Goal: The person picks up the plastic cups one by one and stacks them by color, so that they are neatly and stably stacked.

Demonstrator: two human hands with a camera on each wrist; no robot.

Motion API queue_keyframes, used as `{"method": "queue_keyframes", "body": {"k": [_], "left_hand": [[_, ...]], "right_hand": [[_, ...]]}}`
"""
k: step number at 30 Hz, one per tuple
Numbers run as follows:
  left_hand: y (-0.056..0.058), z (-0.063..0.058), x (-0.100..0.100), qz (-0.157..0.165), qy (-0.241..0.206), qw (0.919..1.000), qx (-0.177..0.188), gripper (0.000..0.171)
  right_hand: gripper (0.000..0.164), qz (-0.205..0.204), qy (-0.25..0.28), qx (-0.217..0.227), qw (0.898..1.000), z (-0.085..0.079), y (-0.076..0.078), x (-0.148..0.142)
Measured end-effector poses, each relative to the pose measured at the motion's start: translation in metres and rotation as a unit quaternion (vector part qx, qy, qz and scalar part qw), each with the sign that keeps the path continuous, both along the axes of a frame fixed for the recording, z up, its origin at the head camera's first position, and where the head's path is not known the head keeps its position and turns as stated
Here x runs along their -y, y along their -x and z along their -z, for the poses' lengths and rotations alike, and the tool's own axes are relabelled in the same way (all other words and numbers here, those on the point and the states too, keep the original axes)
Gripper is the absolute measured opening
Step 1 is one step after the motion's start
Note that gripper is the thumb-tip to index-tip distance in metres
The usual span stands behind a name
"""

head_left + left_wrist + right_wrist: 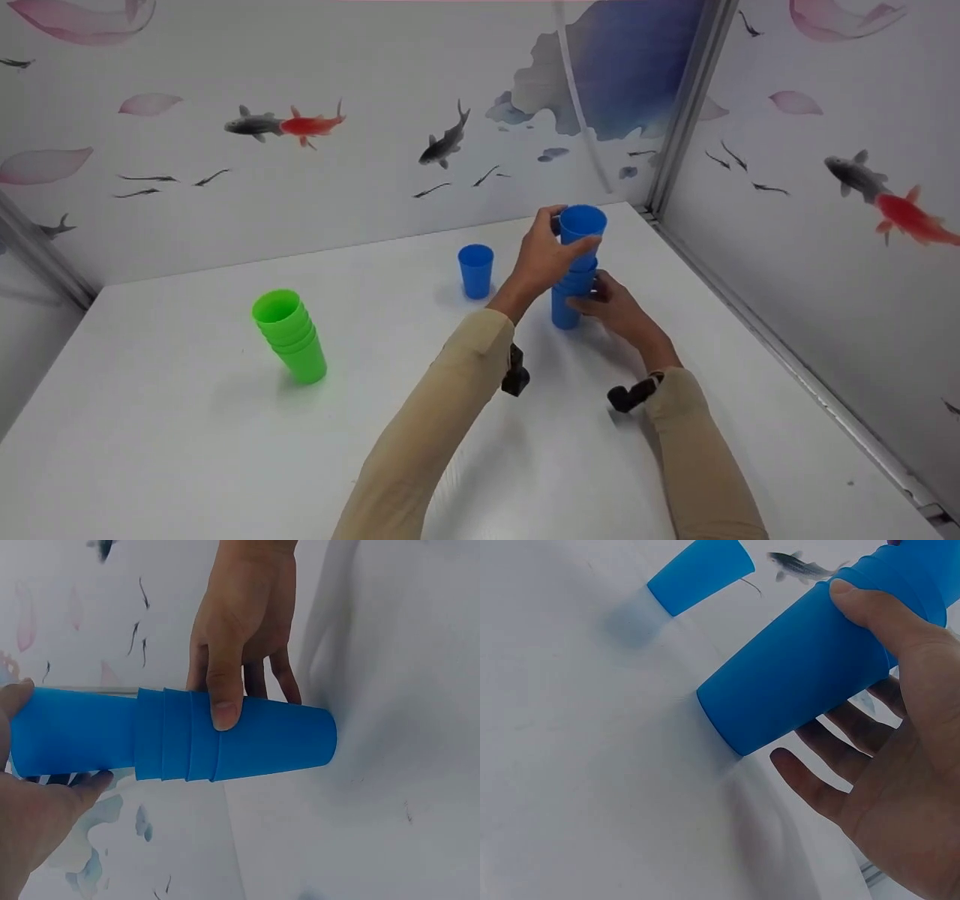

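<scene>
In the head view my left hand (544, 251) grips a blue cup (583, 220) near its rim, thumb on the near side. The lower end of this cup sits inside a stack of blue cups (566, 311) with several overlapping rims. My right hand (621, 311) holds that stack from the right. In the left wrist view its thumb presses just below the rims of the stack (277, 736), and other fingers reach behind. The right wrist view shows the base of the stack (780, 682) close over the table, with the lower fingers spread beneath its side.
A single blue cup (475, 271) stands upright left of the stack. Farther left, a leaning stack of green cups (306, 360) rests on the white table (187, 450). Fish-patterned walls (360, 67) border the table at the back and right.
</scene>
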State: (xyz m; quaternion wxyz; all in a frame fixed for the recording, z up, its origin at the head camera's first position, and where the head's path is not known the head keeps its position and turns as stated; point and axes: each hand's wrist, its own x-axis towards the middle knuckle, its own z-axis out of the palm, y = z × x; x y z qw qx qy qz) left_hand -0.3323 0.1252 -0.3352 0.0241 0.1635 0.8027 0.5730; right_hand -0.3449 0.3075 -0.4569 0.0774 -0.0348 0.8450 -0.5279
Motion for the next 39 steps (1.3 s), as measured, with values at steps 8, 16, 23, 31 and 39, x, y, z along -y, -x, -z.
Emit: {"method": "queue_keyframes", "body": {"k": [8,16,23,31,39], "left_hand": [[0.009,0.017,0.01,-0.015,0.014,0.9998,-0.008,0.079],[0.03,0.031,0.05,-0.075,0.007,0.9966,-0.034,0.075],[0.045,0.049,0.085,-0.13,0.0,0.991,-0.031,0.076],[0.055,0.066,0.108,-0.172,-0.02,0.9849,-0.009,0.08],[0.058,0.088,0.107,-0.165,-0.02,0.9861,0.015,0.083]], "right_hand": [[0.092,-0.014,0.019,-0.018,1.0,0.0,-0.003,-0.001],[0.088,-0.005,0.024,0.003,1.0,-0.001,-0.002,-0.002],[0.094,-0.005,0.03,-0.002,1.0,-0.001,-0.003,0.001],[0.1,-0.004,0.029,-0.015,0.999,0.0,-0.003,-0.003],[0.101,0.0,0.022,-0.008,1.0,0.001,-0.003,0.0]]}}
